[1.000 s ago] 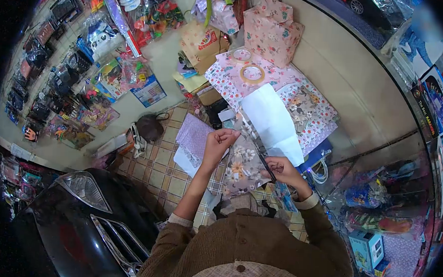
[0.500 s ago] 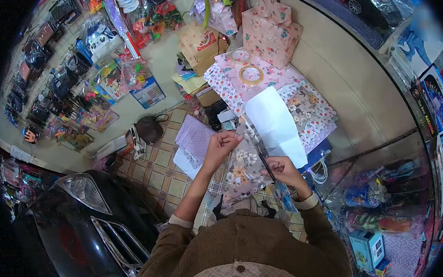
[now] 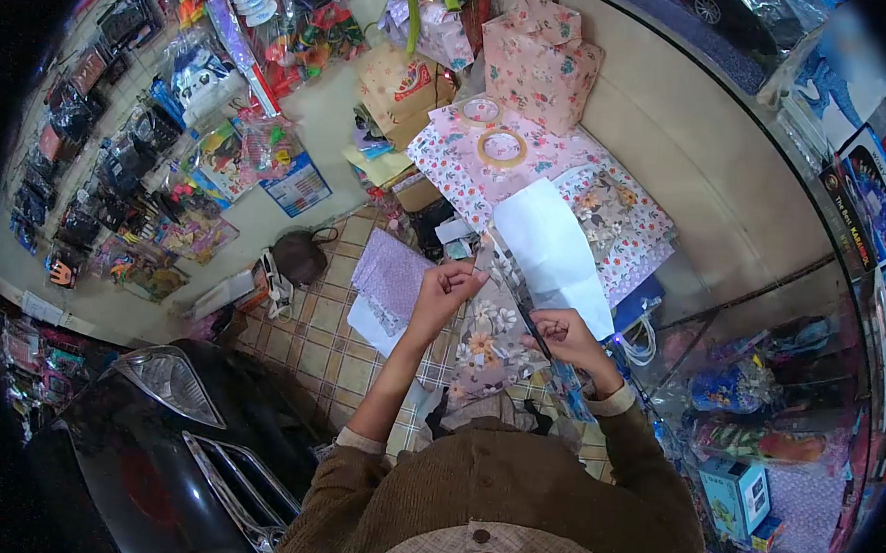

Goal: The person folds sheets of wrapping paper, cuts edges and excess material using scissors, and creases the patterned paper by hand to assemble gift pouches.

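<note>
A grey floral sheet of wrapping paper, with white and tan flowers, hangs in front of my body. My left hand has its fingers closed at the sheet's upper left edge, thumb and fingertips pinched together. On the other side, the curled fingers of my right hand grip the paper's right edge, where a dark narrow strip runs down. Below that hand hangs a blue patterned piece; I cannot tell if it belongs to the sheet. A white sheet of paper lies just beyond my hands.
Pink and white floral paper covers the surface ahead, with tape rolls and a wrapped floral parcel on it. Folded lilac paper is at the left. A black car-like body stands lower left, a glass case at right.
The floral sheet and the white paper have shifted very slightly. Both hands keep nearly the same place and the same closed grip.
</note>
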Available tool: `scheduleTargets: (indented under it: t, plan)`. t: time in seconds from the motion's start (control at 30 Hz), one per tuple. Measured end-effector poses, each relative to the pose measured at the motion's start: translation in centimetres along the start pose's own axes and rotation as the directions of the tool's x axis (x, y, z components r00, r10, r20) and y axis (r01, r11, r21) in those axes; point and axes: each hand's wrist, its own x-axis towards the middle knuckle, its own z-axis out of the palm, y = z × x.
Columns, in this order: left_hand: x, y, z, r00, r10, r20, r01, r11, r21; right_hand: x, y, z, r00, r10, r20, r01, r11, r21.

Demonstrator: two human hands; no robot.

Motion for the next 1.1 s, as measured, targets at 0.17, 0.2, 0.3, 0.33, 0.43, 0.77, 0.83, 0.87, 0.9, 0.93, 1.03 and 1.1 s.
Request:
scheduleTargets:
  t: [0.17,0.2,0.3,0.33,0.43,0.77,0.83,0.87,0.9,0.93,1.03,1.1]
  plan:
    - [0.8,-2.4,0.6,0.976,0.217,-0.032,-0.215,0.975,0.051,0.0,-0.8,0.4,1.000,0.014,-0.017,-0.012,0.996,0.093]
    - [0.7,-2.2,0.7,0.995,0.100,-0.005,-0.101,0.995,-0.024,0.1,-0.7,0.4,1.000,-0.001,-0.020,0.003,0.997,0.078]
    - [0.2,-1.8,1.1,0.988,-0.126,0.092,0.139,0.977,-0.160,0.3,-0.2,0.2,0.999,-0.034,-0.034,0.035,0.998,0.044]
    - [0.3,-2.0,1.1,0.986,-0.125,0.109,0.141,0.978,-0.156,0.3,-0.2,0.1,0.999,-0.036,-0.040,0.037,0.998,0.044]
    - [0.6,-2.2,0.5,0.970,-0.162,0.182,0.198,0.960,-0.197,0.3,-0.3,-0.3,0.999,-0.019,-0.027,0.020,1.000,0.014]
    - [1.9,-2.8,-0.4,0.921,-0.264,0.286,0.295,0.953,-0.072,0.2,-1.0,-0.9,1.000,0.006,-0.013,-0.006,1.000,0.003]
    - [1.9,-3.5,-0.5,0.922,-0.267,0.281,0.268,0.963,0.035,0.2,-1.0,-1.0,0.999,0.004,-0.033,-0.004,1.000,-0.002]
    - [1.9,-3.7,-0.6,0.922,-0.268,0.278,0.254,0.963,0.088,0.2,-1.1,-0.9,0.999,0.004,-0.042,-0.004,1.000,-0.004]
    - [1.4,-2.3,0.0,0.927,-0.269,0.261,0.240,0.961,0.135,0.2,-1.2,-0.9,0.999,0.012,-0.048,-0.012,1.000,-0.006]
    - [0.6,0.3,1.1,0.932,-0.268,0.242,0.227,0.956,0.183,0.2,-1.3,-0.9,0.998,0.020,-0.054,-0.020,1.000,-0.007]
    - [0.8,0.2,0.8,0.906,-0.251,0.342,0.199,0.964,0.179,0.4,-1.5,-1.1,0.998,0.052,-0.020,-0.052,0.999,-0.003]
    - [1.1,-0.9,0.4,0.889,-0.225,0.398,0.185,0.973,0.136,0.4,-1.5,-1.1,0.998,0.055,-0.008,-0.055,0.998,0.014]
